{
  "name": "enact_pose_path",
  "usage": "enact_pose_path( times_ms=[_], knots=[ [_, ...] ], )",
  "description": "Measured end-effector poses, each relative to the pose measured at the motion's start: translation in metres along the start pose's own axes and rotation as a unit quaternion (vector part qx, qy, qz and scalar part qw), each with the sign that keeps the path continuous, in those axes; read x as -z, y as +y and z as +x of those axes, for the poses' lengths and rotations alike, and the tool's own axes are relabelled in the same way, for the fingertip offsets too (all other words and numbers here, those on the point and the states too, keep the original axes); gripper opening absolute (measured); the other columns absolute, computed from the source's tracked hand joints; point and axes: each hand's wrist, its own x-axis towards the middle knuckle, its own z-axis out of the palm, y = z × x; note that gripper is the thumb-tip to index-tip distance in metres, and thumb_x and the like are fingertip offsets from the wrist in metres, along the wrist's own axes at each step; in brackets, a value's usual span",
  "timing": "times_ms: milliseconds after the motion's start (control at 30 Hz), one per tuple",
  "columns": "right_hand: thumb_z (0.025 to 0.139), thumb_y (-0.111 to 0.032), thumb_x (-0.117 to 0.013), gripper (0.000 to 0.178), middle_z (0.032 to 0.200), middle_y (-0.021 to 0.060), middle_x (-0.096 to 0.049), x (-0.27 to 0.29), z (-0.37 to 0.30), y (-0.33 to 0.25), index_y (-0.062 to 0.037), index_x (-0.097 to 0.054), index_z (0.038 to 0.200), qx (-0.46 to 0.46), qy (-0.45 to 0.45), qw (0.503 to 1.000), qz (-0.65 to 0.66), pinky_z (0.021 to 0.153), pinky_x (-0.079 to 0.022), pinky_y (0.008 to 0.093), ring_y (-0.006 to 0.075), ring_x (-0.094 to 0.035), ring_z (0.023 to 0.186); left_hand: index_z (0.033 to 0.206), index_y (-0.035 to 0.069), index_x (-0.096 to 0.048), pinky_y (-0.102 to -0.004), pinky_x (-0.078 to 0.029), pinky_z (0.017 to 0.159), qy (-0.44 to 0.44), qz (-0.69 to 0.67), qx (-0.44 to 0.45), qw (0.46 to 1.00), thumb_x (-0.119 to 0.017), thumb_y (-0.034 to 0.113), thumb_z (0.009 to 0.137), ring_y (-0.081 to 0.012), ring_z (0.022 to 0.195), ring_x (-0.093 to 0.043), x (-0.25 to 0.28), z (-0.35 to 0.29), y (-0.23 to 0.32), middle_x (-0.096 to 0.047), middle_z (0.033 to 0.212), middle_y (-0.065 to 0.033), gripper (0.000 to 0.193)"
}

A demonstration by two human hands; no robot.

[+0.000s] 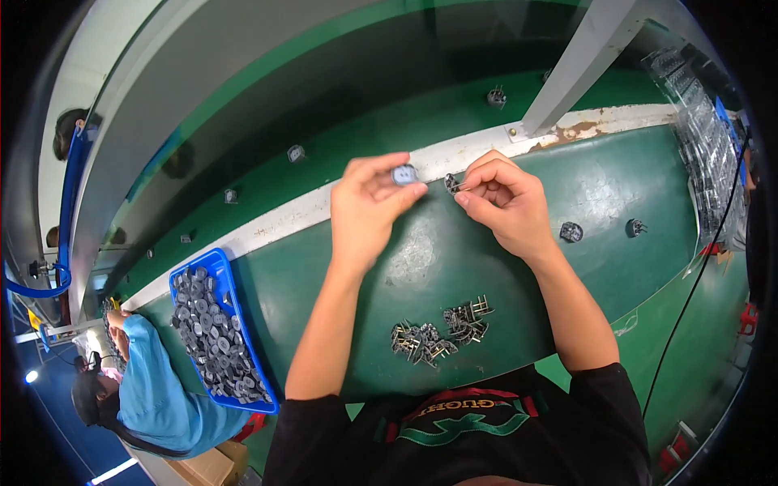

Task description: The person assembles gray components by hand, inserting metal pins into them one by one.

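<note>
My left hand (362, 202) pinches a round grey plastic cap (403, 174) between thumb and forefinger, slightly blurred. Across a small gap, my right hand (510, 202) grips a small black plug insert (451, 185) with metal pins by its fingertips. The two parts are apart, both above the table's far edge. Closer to my body, a loose pile of black pin inserts (423, 343) lies on the green tabletop (486, 267). Two more small dark parts, a rounded one (571, 232) and one with pins (636, 228), lie right of my right forearm.
A blue tray (222, 266) full of grey caps (212, 332) stands at the left. Beyond the white rail (267, 225), a green belt carries spaced parts (297, 153). A metal post (579, 61) rises at far right, near stacked clear trays (701, 138). A co-worker in a blue top (166, 397) sits left.
</note>
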Motion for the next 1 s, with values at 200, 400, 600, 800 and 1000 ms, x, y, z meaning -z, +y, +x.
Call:
enact_pose_path(
  times_ms=[200,400,600,800,1000],
  knots=[
    [0.080,0.001,-0.075,0.014,0.079,0.0003,-0.064,-0.016,-0.010,-0.001,-0.0014,-0.065,0.090,-0.020,-0.092,0.990,-0.107,0.058,-0.045,0.0196,0.0044,-0.056,0.063,0.119,-0.008,-0.062,-0.0330,-0.057,0.091,-0.005,-0.232,0.111,0.966,-0.067,-0.013,0.086,-0.0211,0.104,-0.067,0.004,-0.064,-0.006,-0.063,0.111,-0.0114,0.034],
    [0.080,0.001,-0.076,0.017,0.076,0.0029,-0.066,-0.023,-0.011,-0.011,-0.0014,-0.071,0.096,0.035,-0.126,0.984,-0.125,0.057,-0.047,0.0210,0.0067,-0.060,0.064,0.120,-0.007,-0.061,-0.0349,-0.058,0.094,-0.044,-0.338,0.118,0.933,-0.062,-0.006,0.092,-0.0249,0.108,-0.066,0.019,-0.074,-0.012,-0.064,0.118,-0.0183,0.027],
    [0.079,0.001,-0.078,0.014,0.077,0.0060,-0.066,-0.022,-0.012,-0.017,0.0014,-0.071,0.091,0.189,-0.088,0.951,-0.229,0.053,-0.048,0.0236,0.0114,-0.061,0.061,0.125,-0.007,-0.058,-0.0341,-0.058,0.098,-0.069,-0.409,0.169,0.894,-0.056,0.003,0.098,-0.0275,0.111,-0.065,0.016,-0.077,-0.009,-0.064,0.122,-0.0205,0.028],
    [0.081,0.001,-0.076,0.008,0.071,0.0078,-0.061,-0.038,-0.025,-0.030,0.0008,-0.068,0.084,0.153,-0.026,0.950,-0.272,0.050,-0.048,0.0260,0.0140,-0.062,0.056,0.134,-0.004,-0.053,-0.0310,-0.052,0.101,-0.061,-0.362,0.149,0.918,-0.060,0.001,0.096,-0.0227,0.113,-0.064,0.007,-0.079,-0.011,-0.064,0.124,-0.0164,0.039],
    [0.082,0.000,-0.074,0.009,0.071,0.0065,-0.060,-0.043,-0.027,-0.037,-0.0006,-0.065,0.082,0.150,-0.013,0.941,-0.304,0.049,-0.048,0.0289,0.0174,-0.061,0.056,0.124,-0.002,-0.056,-0.0316,-0.052,0.099,-0.058,-0.284,0.067,0.955,-0.066,-0.010,0.088,-0.0210,0.114,-0.063,0.003,-0.080,-0.008,-0.062,0.128,-0.0187,0.038]
  ],
)
